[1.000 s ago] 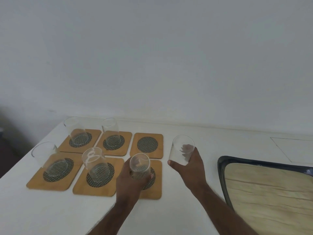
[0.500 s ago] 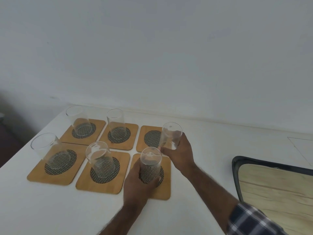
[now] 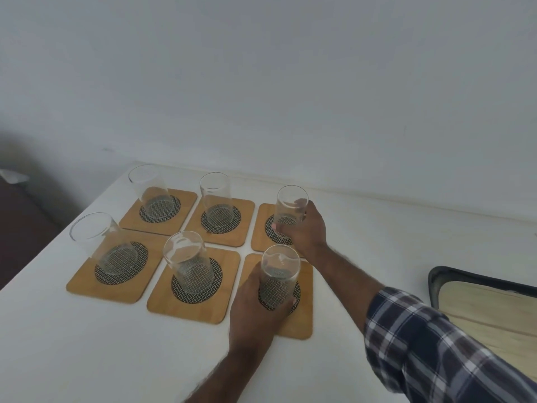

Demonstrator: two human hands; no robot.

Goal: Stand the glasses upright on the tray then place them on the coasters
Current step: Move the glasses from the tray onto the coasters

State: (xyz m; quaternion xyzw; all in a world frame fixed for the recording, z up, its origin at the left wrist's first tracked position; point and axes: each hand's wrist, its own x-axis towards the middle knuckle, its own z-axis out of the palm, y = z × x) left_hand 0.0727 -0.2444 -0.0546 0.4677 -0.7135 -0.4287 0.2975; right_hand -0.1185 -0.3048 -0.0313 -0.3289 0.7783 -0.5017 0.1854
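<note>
Glasses, six clear straight-sided tumblers, stand upright on six square bamboo-coloured coasters with round black-and-white woven centres, laid in two rows of three on the white worktop (image 3: 87,344) in the lower left and middle of the frame. At the far left of the lower row, the first glass (image 3: 106,245) sits on its coaster (image 3: 84,283); above it, in the upper row, another glass (image 3: 151,193) stands on the upper-left coaster (image 3: 186,199). Next to the right, the lower-middle glass (image 3: 189,263) rests on its coaster (image 3: 162,303), and the upper-middle glass (image 3: 216,199) on the coaster (image 3: 244,216) behind it. Further right, the left hand (image 3: 255,312) is wrapped around the base of the lower-right glass (image 3: 279,274), which rests on the lower-right coaster (image 3: 302,321). Just above, the right hand (image 3: 308,231) grips the lower part of the upper-right glass (image 3: 290,210) over the upper-right coaster (image 3: 261,228); whether its base touches the coaster cannot be told. A blue-and-white checked sleeve (image 3: 421,344) covers the right forearm. At the right edge lies a dark-rimmed tray with a pale wood-grain floor (image 3: 433,283), well apart from the coasters
</note>
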